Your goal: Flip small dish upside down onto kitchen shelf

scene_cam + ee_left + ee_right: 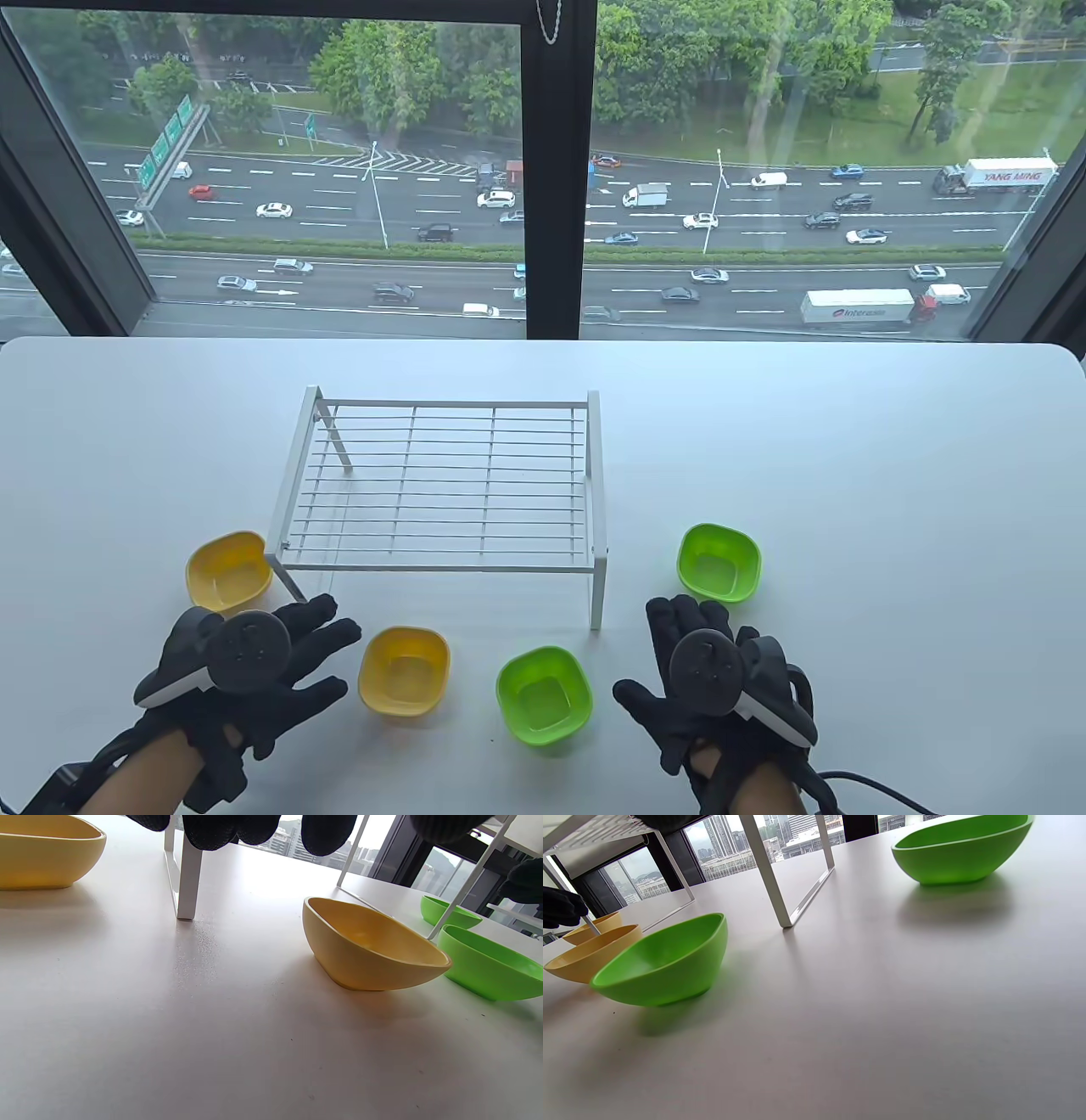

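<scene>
Four small dishes upright on the white table (848,441), none yet on the wire kitchen shelf (441,492): far yellow dish (229,572) by the shelf's front-left leg, near yellow dish (404,671) in front of the shelf, near green dish (544,696) just right of it, far green dish (719,562) right of the shelf. Left hand (254,671) released, fingers spread over the table between the two yellow dishes, holding nothing; right hand (704,679) likewise spread and holding nothing, between the two green dishes. Task apparently at its very start, no dish chosen. Probably simplest to begin with the near yellow dish for the left hand or the near green dish for the right, both close by. Best gripped at the rim, thumb on the outer wall and fingers inside, since the smooth sloped sides would likely slip under a pinch from above. Lifted well clear of the shelf's front rail before the wrist turns, then set rim-down, flat across several wires and away from the edge to avoid tipping.
</scene>
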